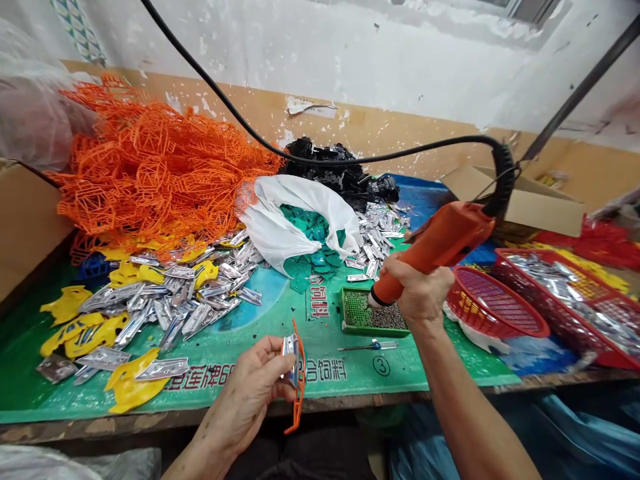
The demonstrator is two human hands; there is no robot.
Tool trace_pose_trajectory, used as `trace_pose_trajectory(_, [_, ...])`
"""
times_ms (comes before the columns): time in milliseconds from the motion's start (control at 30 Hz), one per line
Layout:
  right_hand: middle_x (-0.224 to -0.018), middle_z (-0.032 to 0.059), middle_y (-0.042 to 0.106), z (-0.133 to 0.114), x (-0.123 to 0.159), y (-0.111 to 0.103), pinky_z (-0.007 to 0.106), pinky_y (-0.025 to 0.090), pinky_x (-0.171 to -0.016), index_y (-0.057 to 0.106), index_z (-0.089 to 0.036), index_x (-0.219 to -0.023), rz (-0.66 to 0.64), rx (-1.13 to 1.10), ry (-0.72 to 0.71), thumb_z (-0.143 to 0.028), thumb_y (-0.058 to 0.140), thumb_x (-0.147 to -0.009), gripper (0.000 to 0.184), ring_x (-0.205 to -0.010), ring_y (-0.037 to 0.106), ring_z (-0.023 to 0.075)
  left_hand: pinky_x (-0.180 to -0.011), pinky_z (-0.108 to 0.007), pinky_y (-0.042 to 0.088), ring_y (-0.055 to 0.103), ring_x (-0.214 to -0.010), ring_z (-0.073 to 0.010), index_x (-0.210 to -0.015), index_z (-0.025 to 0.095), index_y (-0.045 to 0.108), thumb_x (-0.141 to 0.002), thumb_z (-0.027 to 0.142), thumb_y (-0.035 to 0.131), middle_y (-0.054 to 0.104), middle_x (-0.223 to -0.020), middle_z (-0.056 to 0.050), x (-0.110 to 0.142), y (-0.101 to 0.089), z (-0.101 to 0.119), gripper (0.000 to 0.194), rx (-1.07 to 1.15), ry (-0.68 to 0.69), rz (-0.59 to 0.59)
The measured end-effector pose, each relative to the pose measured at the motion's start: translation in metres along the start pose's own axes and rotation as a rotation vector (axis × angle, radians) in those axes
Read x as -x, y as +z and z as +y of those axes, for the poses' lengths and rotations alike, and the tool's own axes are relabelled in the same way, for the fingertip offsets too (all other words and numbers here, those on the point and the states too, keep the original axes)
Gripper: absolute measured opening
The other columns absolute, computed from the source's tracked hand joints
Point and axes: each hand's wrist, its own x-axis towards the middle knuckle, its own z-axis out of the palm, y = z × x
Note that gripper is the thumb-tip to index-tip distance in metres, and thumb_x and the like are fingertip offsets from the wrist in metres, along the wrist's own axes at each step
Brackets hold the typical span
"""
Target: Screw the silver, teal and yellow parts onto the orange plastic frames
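My left hand pinches a small silver part together with a thin orange plastic frame, above the table's front edge. Wrapped around an orange electric screwdriver is my right hand. The tool tilts down to the left, its tip over a green tray of small screws. Whether the tip touches a screw cannot be made out. In front of the tray lies a hand screwdriver with a clear handle. Yellow plastic pieces and silver parts lie left of my left hand.
A tangled heap of orange frames rises at the back left. Behind the tray sits a white bag of green pieces, with black parts beyond. Red baskets stand right. A black cable arches overhead to the electric screwdriver.
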Motion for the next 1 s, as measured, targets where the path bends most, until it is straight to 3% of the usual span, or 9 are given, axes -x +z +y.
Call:
trace_pose_trajectory(433, [-0.060,-0.0010,0.060,0.015,-0.001,-0.001,0.032,0.048,-0.054,0.064,-0.014,-0.062,0.047,0.013,0.001,-0.025,0.076,-0.054,0.018,-0.052,0.055,0.0148,-0.049,-0.020,0.053,0.053,-0.059,-0.0085,-0.078,0.014,0.061,-0.070,0.026,0.070,0.059,-0.073,0.001,0.000,-0.006,0.000,0.017,0.052,-0.003,-0.022])
trace_pose_trajectory(1000, [-0.058,-0.0022,0.059,0.009,0.001,0.002,0.031,0.047,-0.055,0.062,-0.015,-0.060,0.024,0.034,-0.003,-0.020,0.075,-0.054,0.015,-0.052,0.054,0.0140,-0.050,-0.021,0.052,0.055,-0.063,-0.0106,-0.078,0.015,0.058,-0.068,0.027,0.068,0.060,-0.074,0.000,0.000,0.000,0.006,0.019,-0.032,-0.033,-0.029])
